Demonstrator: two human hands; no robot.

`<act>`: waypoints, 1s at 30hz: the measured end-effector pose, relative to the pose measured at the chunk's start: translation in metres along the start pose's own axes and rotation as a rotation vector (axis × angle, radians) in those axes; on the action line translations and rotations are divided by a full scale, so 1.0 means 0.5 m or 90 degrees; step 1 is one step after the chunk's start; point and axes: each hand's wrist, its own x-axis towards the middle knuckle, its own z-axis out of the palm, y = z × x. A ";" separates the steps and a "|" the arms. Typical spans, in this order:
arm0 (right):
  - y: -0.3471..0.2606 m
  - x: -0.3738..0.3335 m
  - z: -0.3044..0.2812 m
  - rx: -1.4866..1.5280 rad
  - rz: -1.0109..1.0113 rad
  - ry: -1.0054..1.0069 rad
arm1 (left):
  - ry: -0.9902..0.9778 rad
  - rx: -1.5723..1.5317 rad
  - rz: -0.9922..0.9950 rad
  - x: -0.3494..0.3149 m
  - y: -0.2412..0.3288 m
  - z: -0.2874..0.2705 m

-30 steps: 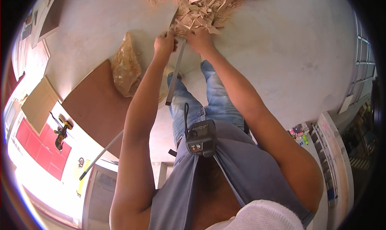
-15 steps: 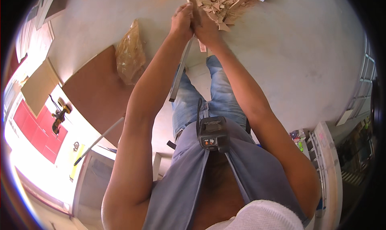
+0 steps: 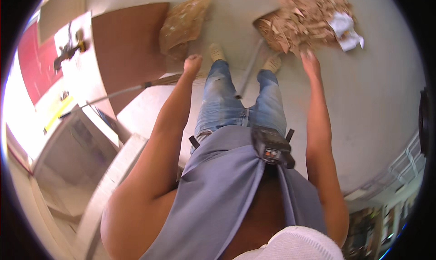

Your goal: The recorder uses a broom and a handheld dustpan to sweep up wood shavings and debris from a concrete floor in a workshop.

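Note:
My left hand (image 3: 193,64) is held out at the left, its fingers curled into a fist with nothing visible in it. Toward the far right reaches my right hand (image 3: 310,63), slightly blurred, its fingertips apart at the near edge of a heap of tan wood shavings (image 3: 313,21). Whether those fingertips touch the shavings, I cannot tell. A long grey handle (image 3: 250,69) runs between my feet toward a dark-edged, pan-like piece (image 3: 260,24) beside the heap. Neither hand is on that handle.
Crumpled white paper (image 3: 346,31) lies on the heap's right side. Left of my feet are a clear plastic bag (image 3: 186,23) and a brown board (image 3: 129,46). A long thin pole (image 3: 109,96) crosses the left side. A pale beam (image 3: 111,182) stands near my left elbow.
My hands, earlier together at the dark piece by the shavings, have come apart, left hand to the left and right hand to the right. The view has shifted, showing more of the heap.

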 end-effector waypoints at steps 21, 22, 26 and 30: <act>-0.441 -0.097 0.569 -0.147 -0.037 -0.126 | -0.311 -0.393 -0.099 0.325 -0.133 -0.193; -0.511 -0.059 0.589 -0.145 -0.041 -0.140 | -0.308 -0.436 -0.084 0.345 -0.170 -0.218; -0.657 0.101 0.644 -0.142 -0.081 -0.154 | -0.176 -0.470 -0.247 0.364 -0.265 -0.294; -0.722 0.278 0.724 -0.223 -0.144 -0.158 | -0.198 -0.459 -0.250 0.360 -0.374 -0.334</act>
